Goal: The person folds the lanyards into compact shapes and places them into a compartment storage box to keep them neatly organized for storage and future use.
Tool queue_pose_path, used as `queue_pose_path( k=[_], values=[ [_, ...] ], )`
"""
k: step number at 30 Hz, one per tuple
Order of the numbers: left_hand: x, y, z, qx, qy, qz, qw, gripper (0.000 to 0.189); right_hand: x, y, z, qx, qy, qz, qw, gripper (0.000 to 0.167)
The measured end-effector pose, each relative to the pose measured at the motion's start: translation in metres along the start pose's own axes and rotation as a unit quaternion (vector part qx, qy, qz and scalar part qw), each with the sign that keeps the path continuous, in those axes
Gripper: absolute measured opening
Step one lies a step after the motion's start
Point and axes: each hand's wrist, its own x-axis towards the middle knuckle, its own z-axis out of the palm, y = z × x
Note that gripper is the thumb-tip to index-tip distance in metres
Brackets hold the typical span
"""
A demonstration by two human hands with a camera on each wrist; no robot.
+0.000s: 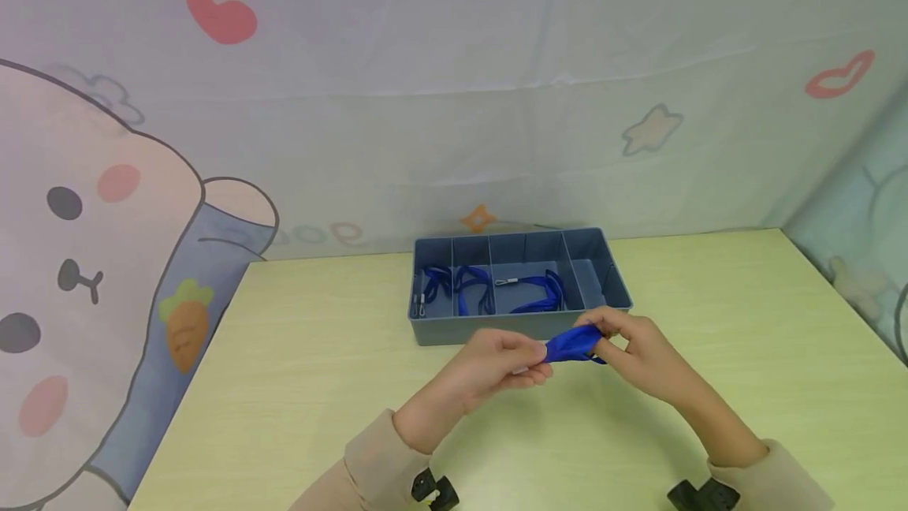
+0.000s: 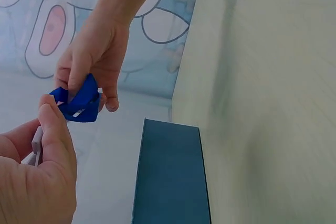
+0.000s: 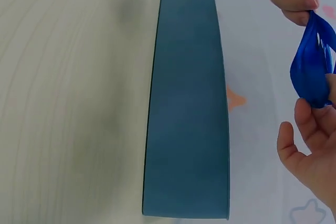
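A blue lanyard [image 1: 571, 344], folded into a short bundle, is stretched between both hands just in front of the box. My left hand [image 1: 496, 365] pinches its left end between thumb and fingers; a pale clip [image 2: 37, 141] pokes out from that grip in the left wrist view. At the other end, my right hand [image 1: 641, 353] holds the looped part with thumb and fingers. In the right wrist view the blue loops [image 3: 312, 69] hang between the two hands. Behind them stands a grey-blue divided box [image 1: 468, 330] with more blue lanyards in it.
Inside the box, one coiled lanyard [image 1: 438, 278] lies in the far left compartment, another [image 1: 474, 282] beside it, and a third [image 1: 546, 294] in the wide compartment. The box stands on a pale yellow-green table [image 1: 298, 369]. A printed cloth [image 1: 397, 101] hangs behind.
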Motion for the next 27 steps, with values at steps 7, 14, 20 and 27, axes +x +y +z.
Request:
queue_pose_path(
  k=[7,14,20,27],
  values=[
    [-0.005,0.000,0.004,0.063,-0.010,0.014,0.9978,0.022,0.001,0.000,0.004,-0.120,0.029,-0.046,0.9913,0.028],
    [-0.006,-0.001,0.006,0.076,-0.021,0.022,0.9967,0.024,0.001,-0.008,0.012,-0.072,0.079,0.055,0.9928,0.027],
    [-0.006,-0.001,0.009,0.071,-0.026,0.026,0.9968,0.024,0.003,-0.014,0.024,-0.042,0.153,0.090,0.9833,0.018],
    [-0.011,0.000,-0.001,0.063,-0.025,0.013,0.9976,0.024,-0.004,0.002,0.006,0.203,0.004,0.063,0.9771,0.023]
  ],
)
